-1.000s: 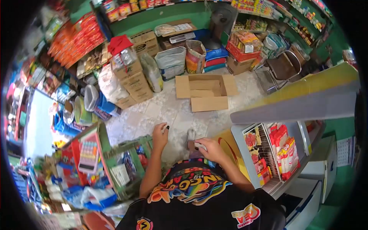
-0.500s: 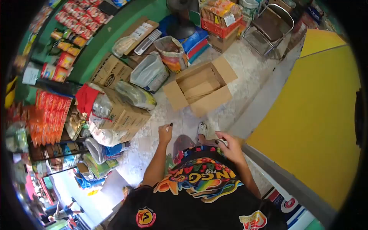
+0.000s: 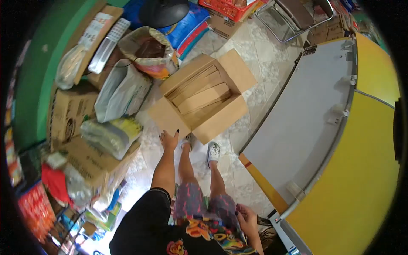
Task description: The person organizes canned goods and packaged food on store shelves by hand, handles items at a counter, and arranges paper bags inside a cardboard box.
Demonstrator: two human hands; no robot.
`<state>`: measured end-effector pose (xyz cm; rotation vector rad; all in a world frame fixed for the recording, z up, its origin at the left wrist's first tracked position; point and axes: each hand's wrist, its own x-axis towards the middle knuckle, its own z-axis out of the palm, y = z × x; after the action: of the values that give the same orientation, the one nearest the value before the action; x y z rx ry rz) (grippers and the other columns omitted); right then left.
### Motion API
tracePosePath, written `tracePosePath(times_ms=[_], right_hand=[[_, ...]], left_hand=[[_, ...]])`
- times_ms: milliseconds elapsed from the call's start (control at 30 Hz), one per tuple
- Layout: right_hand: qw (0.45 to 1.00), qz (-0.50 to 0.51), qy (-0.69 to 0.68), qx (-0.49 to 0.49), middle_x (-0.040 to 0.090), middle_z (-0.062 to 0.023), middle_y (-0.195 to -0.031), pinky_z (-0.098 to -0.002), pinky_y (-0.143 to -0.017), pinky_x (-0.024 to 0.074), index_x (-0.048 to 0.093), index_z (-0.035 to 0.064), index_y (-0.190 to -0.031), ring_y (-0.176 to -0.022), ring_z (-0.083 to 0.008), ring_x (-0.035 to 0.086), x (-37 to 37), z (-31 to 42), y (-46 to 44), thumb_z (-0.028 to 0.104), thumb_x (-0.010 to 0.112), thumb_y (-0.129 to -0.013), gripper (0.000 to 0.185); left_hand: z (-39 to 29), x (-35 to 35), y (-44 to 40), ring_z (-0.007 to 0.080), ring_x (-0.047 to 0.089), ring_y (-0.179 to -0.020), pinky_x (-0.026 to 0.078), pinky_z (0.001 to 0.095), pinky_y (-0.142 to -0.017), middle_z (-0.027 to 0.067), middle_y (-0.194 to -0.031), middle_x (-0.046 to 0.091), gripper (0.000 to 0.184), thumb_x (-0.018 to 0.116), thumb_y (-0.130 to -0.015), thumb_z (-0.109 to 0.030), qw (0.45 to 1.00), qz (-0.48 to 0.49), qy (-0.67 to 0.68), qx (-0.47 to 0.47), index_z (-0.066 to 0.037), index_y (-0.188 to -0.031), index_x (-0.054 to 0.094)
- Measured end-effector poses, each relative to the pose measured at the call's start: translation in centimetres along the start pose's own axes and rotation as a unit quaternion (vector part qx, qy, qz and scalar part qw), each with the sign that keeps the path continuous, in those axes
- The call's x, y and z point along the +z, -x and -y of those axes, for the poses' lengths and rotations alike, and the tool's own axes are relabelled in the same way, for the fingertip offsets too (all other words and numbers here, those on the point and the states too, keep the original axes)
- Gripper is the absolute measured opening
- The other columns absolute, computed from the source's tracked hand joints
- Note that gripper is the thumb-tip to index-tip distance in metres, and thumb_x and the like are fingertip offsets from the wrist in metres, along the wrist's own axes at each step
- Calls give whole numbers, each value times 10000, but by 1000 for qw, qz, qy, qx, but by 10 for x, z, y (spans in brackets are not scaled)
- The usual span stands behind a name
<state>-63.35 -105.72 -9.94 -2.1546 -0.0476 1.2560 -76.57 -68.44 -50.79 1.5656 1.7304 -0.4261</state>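
An open cardboard box (image 3: 236, 111) sits on the tiled floor in front of me, flaps folded outward, with flat cardboard pieces (image 3: 204, 98) inside. My left hand (image 3: 169, 139) reaches forward at the box's near left flap, fingers apart and holding nothing. Whether it touches the flap I cannot tell. Low on the right, my right hand (image 3: 247, 219) hangs beside my patterned shorts (image 3: 189, 199), its fingers loosely bent and nothing visible in them.
Filled sacks (image 3: 121, 91), a plastic-wrapped pack (image 3: 112, 135) and cartons (image 3: 76, 111) line the left. A grey and yellow cabinet (image 3: 301, 114) stands on the right. At the back are a folding chair (image 3: 293, 19), a black fan base (image 3: 163, 12) and a red crate (image 3: 227, 8).
My view has moved forward and down, closer to the box. My left hand has extended toward its near flap and opened; my right hand has dropped beside my shorts.
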Motion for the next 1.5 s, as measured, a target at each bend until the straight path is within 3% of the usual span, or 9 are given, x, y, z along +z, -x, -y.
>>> tracePosePath(times_ms=[200, 300, 433, 600, 733, 900, 1033, 1167, 1500], right_hand=[[984, 110, 130, 57, 691, -190, -1127, -343, -875, 549, 615, -26, -1259, -1033, -262, 697, 59, -8, -63, 21, 641, -882, 381], [981, 123, 142, 51, 684, -201, -1143, -352, -864, 561, 601, -6, -1282, -1037, -267, 698, 81, -38, -89, 8, 642, -869, 415], [987, 79, 94, 99, 683, -187, -1195, -377, -897, 543, 609, 23, -1279, -1054, -292, 688, 90, -14, -121, 65, 646, -902, 381], [992, 43, 57, 104, 667, -185, -1221, -367, -843, 563, 445, 9, -1421, -1012, -274, 701, 78, 25, -135, 41, 642, -900, 558], [995, -33, 71, 63, 614, -212, -1268, -357, -811, 568, 252, 33, -1523, -1013, -282, 692, 59, 59, -140, 39, 670, -882, 765], [985, -156, -10, -74, 310, -329, -1514, -438, -910, 554, 41, 32, -1574, -1342, -397, 465, 8, 118, -149, 72, 705, -878, 963], [955, -264, -112, -82, 258, -336, -1555, -502, -1110, 385, 76, 1, -1567, -1435, -450, 323, -34, 190, -163, 164, 733, -862, 978], [915, -368, 55, -159, 164, -345, -1588, -453, -1213, 196, 80, -113, -1531, -1467, -451, 250, -84, 234, -213, 285, 748, -851, 1032], [842, -287, -317, -328, 226, -266, -1587, -398, -1178, 260, -8, -38, -1567, -1444, -346, 301, -292, 436, -353, 140, 712, -882, 1010]], left_hand=[[-70, 40, -115, 523, 90, -1485, 164, 583, -1198, 310, -1619, 104, 1302, 735, -734, -692, 980, -23, 56, -190, -86, -1597, -29], [-29, 125, -198, 490, 234, -1459, 372, 618, -1084, 262, -1598, 237, 1287, 783, -773, -558, 965, -66, 111, -228, -127, -1583, -120], [-49, 112, -182, 388, 687, -974, 599, 510, -690, 291, -1195, 631, 946, 690, -846, -136, 939, 30, 335, -78, -4, -1559, 84], [-86, 64, -135, 337, 677, -997, 621, 488, -703, 210, -1219, 628, 553, 635, -867, -58, 918, 147, 368, -27, -18, -1371, 411], [-95, 13, -66, 325, 701, -907, 627, 447, -618, 202, -1162, 644, 534, 685, -892, -120, 862, 193, 467, -36, -26, -1352, 432], [-142, -127, 65, 364, 728, -876, 635, 481, -583, 219, -1164, 657, 458, 581, -910, -31, 888, 257, 380, -34, -19, -1352, 465], [-207, -208, 134, 363, 730, -868, 640, 489, -600, 222, -1113, 669, 456, 592, -899, -27, 884, 305, 354, 18, -12, -1339, 472], [-322, -258, 174, 335, 736, -802, 639, 469, -586, 215, -1054, 682, 442, 598, -890, -35, 872, 315, 364, 85, -5, -1316, 484], [-603, -301, 186, 264, 724, -833, 613, 390, -673, 155, -996, 702, 354, 615, -831, -25, 853, 116, 366, 353, 25, -1180, 579]])
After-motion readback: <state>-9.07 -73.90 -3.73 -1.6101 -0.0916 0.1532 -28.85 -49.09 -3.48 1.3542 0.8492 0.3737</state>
